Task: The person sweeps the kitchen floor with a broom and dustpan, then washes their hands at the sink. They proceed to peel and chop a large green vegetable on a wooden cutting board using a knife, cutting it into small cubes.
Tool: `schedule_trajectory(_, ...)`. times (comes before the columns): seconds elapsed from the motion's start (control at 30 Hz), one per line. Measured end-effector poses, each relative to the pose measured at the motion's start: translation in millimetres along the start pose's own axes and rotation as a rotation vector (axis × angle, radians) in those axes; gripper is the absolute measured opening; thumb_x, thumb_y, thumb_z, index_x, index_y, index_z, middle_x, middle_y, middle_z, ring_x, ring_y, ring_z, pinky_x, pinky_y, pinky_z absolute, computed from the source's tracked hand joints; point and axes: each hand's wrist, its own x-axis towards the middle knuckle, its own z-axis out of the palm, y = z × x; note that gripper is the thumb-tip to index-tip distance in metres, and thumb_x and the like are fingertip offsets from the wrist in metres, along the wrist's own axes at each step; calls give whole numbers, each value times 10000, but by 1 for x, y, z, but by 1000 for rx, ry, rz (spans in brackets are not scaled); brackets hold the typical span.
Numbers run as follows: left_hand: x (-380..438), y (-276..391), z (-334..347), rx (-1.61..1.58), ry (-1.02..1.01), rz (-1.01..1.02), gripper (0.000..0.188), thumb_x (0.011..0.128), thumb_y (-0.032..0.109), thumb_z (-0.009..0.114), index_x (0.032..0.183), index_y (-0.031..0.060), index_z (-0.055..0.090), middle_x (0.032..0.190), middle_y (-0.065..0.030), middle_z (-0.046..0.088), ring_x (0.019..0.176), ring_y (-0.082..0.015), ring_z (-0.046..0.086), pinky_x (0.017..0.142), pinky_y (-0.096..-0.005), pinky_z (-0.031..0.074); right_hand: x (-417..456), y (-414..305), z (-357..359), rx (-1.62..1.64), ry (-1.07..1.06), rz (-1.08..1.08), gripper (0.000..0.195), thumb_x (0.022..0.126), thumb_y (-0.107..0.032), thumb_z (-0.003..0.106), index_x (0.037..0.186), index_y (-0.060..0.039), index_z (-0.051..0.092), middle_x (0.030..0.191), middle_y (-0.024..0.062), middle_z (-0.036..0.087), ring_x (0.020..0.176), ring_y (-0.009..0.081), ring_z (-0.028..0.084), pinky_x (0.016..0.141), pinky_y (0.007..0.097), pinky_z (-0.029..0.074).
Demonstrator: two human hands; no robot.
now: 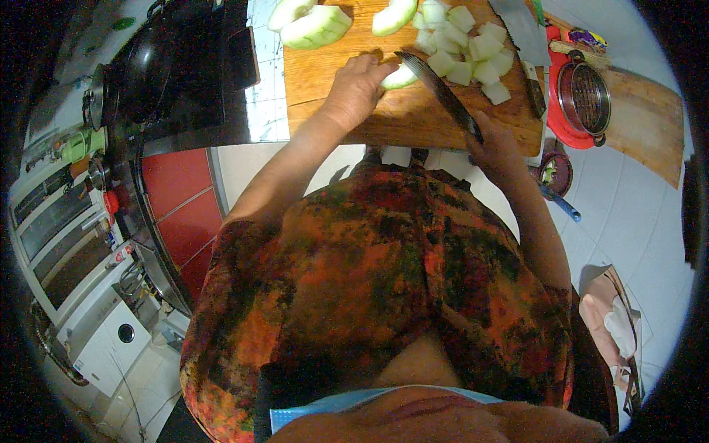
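On a wooden cutting board (332,119) lies a piece of pale green melon or gourd (400,77), which my left hand (360,83) steadies with its fingers. My right hand (493,144) grips a kitchen knife (443,94) by its handle, and the dark blade slants up and left over that piece. Whether the edge has entered the flesh, I cannot tell. To the right of the blade several pale cut chunks (460,72) are heaped. Larger curved slices (316,27) rest at the board's far left, with another slice (394,16) at the far middle.
A second knife or cleaver with a dark handle (533,91) lies along the board's right edge. Farther right, a steamer pot (584,102) stands on a red tray (559,119). A small bowl with scraps (555,174) is below it. The black stove top (166,72) is at left.
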Motion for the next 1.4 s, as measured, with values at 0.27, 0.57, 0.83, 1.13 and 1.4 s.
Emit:
schedule_trajectory(0.27,-1,-4,-2,62,-76,74,510,719,80,679,1204,190,560,1091,-114,543,1014,-327,526,861,-427,456,-1,-25,-11,-142,81,-171,311,869,-121,520,1162,-29,472,781,224,611,730,394,619,664,477,471)
schedule_trajectory(0.57,1,-1,-6,39,-135,50,499,722,82,666,1202,171,564,1139,-125,535,1038,-341,519,862,-434,454,-3,-39,9,-85,-31,71,305,889,-125,441,1172,-9,450,884,265,619,829,445,605,724,527,465)
schedule_trajectory(0.83,-4,-5,-2,-11,-52,123,469,745,53,623,1201,150,574,1016,-105,552,969,-321,516,814,-432,441,29,-57,5,2,7,43,326,887,-128,461,1175,22,432,931,287,613,871,450,597,758,522,470)
schedule_trajectory(1.13,-9,-5,-3,-28,-62,111,408,748,70,624,1150,131,587,1064,-107,566,1025,-327,511,840,-430,441,4,-31,10,-194,-179,95,232,879,-114,468,1071,13,437,863,285,609,830,459,591,717,530,463)
schedule_trajectory(1.4,-10,-7,-1,-2,-65,133,412,745,78,627,1153,115,581,1102,-103,556,1054,-327,501,861,-430,433,0,-55,-6,-234,-263,196,186,901,-120,392,1044,-15,449,846,272,613,801,453,600,695,536,464)
